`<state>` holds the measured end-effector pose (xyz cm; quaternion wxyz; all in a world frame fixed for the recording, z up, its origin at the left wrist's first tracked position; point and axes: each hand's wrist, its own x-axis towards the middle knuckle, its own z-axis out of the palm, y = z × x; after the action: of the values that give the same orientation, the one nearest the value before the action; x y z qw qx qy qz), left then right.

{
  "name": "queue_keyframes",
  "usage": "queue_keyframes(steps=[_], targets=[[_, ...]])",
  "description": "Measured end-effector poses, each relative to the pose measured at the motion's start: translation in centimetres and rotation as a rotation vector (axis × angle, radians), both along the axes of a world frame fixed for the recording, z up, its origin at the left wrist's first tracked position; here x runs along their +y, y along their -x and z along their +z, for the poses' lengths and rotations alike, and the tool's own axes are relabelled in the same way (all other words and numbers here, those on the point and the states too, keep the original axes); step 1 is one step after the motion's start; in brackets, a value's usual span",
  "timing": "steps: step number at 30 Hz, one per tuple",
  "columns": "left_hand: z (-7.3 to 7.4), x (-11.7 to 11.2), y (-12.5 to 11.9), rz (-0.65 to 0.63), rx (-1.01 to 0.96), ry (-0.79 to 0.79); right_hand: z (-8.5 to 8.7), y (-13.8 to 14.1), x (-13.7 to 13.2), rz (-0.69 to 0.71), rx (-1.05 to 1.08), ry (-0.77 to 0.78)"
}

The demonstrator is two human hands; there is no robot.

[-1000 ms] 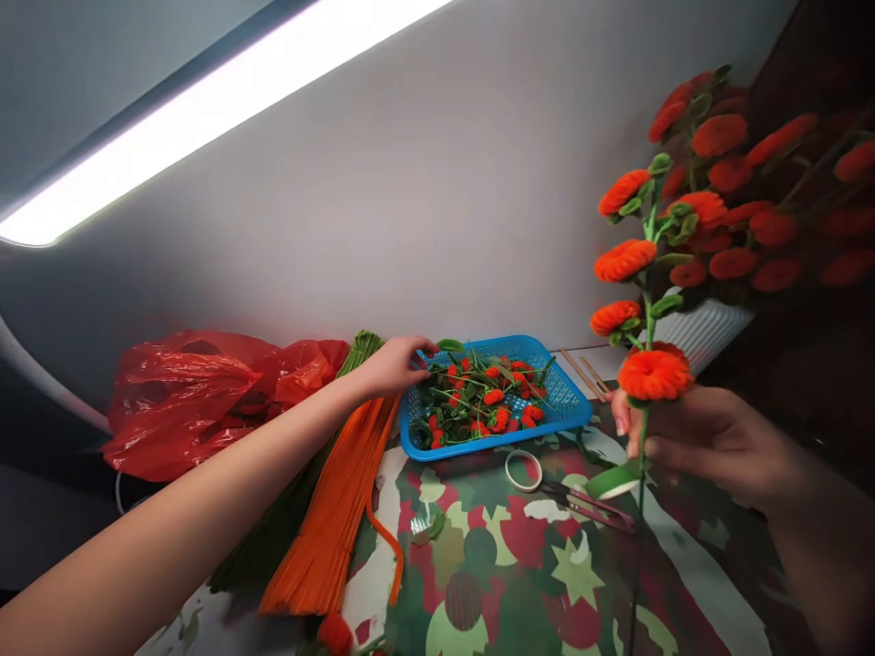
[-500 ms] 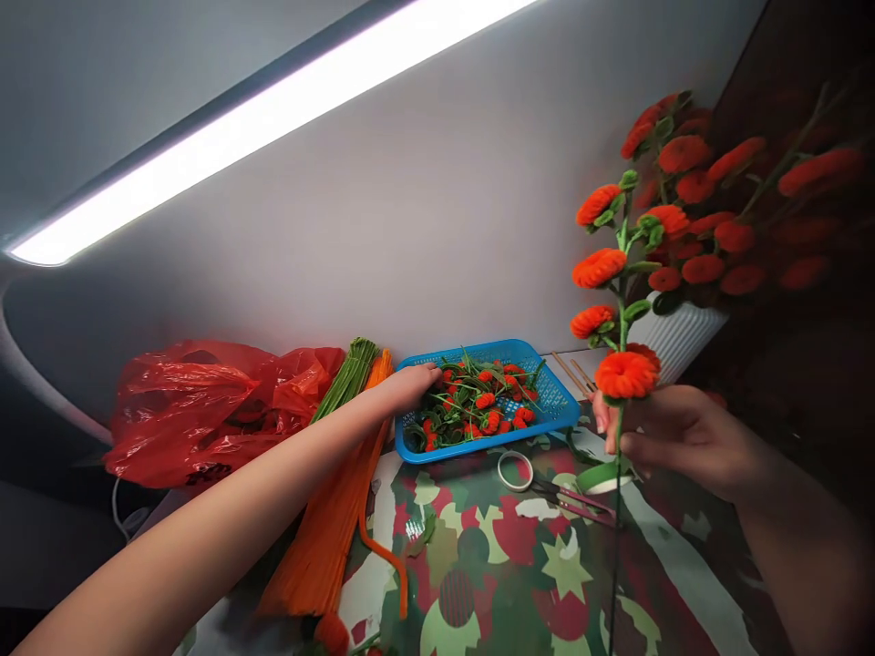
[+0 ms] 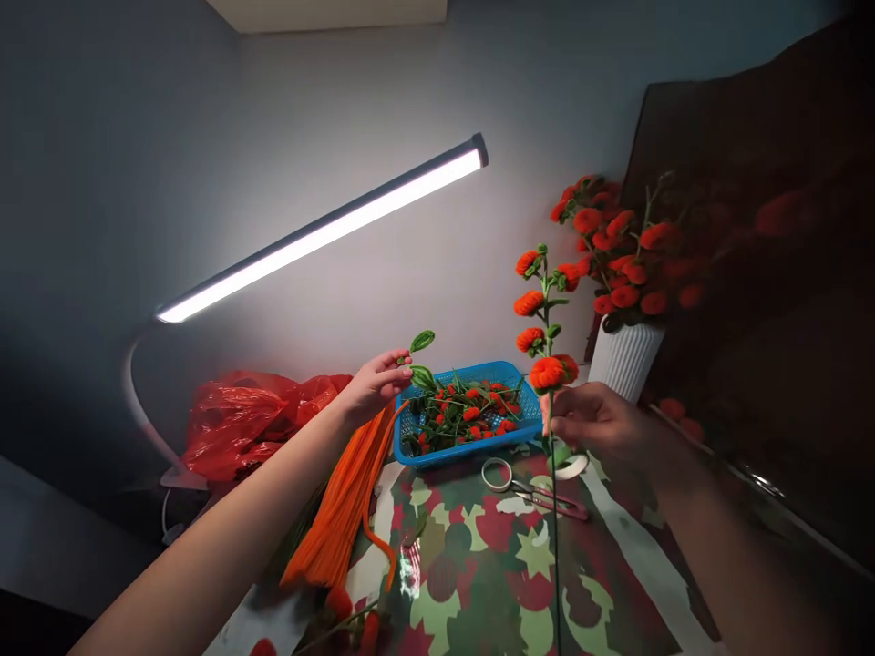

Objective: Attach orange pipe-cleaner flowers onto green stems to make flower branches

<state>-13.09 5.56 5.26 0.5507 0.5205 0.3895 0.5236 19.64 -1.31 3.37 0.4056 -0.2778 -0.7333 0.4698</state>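
Note:
My left hand [image 3: 383, 381] pinches green pipe-cleaner leaves [image 3: 422, 343], raised just above the left rim of a blue plastic basket [image 3: 465, 453]. Loose orange flowers and green leaves on stems [image 3: 471, 413] lie heaped inside the basket. On the right, my right hand [image 3: 602, 419] is closed round the stem of an upright flower branch [image 3: 548, 374]. Orange pipe-cleaner blooms and small green leaves run up this branch, and its dark bare stem hangs below my fingers. Scissors [image 3: 540, 497] and a roll of green tape [image 3: 569, 463] lie close to that stem.
A bundle of orange pipe cleaners [image 3: 342, 519] lies left of the basket, before a red plastic bag [image 3: 252, 424]. Behind my right hand stands a white ribbed vase [image 3: 625, 357] of orange flowers. A lit lamp [image 3: 321, 232] reaches over the camouflage-patterned table cover [image 3: 471, 583].
My left hand has come up out of the basket with green leaves in its fingers. My right hand still holds the flower branch. The view has shifted, showing more of the lamp and wall.

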Motion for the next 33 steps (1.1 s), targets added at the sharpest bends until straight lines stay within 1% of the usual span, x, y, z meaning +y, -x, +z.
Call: queue_keyframes(steps=[2,3,5,7,9,11,13,15,17,18,20,23,25,26,29,33], targets=[[0.3,-2.4,-1.3,-0.055,-0.118,0.044,0.5,0.1,-0.3,0.027,-0.026,-0.058],[0.1,-3.6,-2.0,-0.072,-0.168,0.070,0.8,0.2,-0.4,0.035,-0.043,-0.089],[-0.8,-6.0,-3.3,-0.072,-0.243,0.139,1.3,0.3,-0.7,0.051,-0.066,-0.134],[-2.6,-8.3,-4.4,-0.063,-0.260,0.225,1.6,0.3,-0.9,0.080,-0.069,-0.150],[-4.9,-10.3,-5.5,-0.073,-0.214,0.290,1.8,0.3,-1.0,0.132,-0.065,-0.145],[-7.3,-12.0,-6.5,-0.064,-0.131,0.297,1.8,0.2,-1.1,0.176,-0.054,-0.136],[-9.3,-13.3,-7.4,-0.034,-0.032,0.272,1.8,0.1,-1.1,0.200,-0.035,-0.129],[-10.7,-13.9,-7.9,-0.003,0.027,0.256,1.9,-0.1,-1.1,0.213,-0.013,-0.123],[-11.3,-13.9,-8.3,0.046,0.043,0.232,2.0,-0.2,-1.2,0.217,-0.002,-0.119],[-11.3,-13.8,-8.5,0.078,0.041,0.210,2.1,-0.2,-1.2,0.218,-0.001,-0.120],[-10.7,-13.4,-9.0,0.139,0.009,0.148,2.1,-0.2,-1.2,0.218,-0.004,-0.126],[-8.7,-12.8,-10.2,0.163,-0.168,0.113,2.0,0.0,-1.1,0.208,0.005,-0.143],[-7.1,-12.7,-11.5,0.159,-0.290,0.109,1.9,0.3,-1.1,0.186,0.016,-0.149],[-6.3,-12.7,-12.2,0.158,-0.322,0.096,1.9,0.4,-1.1,0.170,0.017,-0.149],[-4.8,-13.0,-14.4,0.202,-0.291,0.009,2.0,0.8,-1.3,0.116,0.002,-0.139],[-4.0,-13.7,-16.4,0.329,-0.142,-0.117,2.1,1.3,-1.7,0.063,0.022,-0.120]])
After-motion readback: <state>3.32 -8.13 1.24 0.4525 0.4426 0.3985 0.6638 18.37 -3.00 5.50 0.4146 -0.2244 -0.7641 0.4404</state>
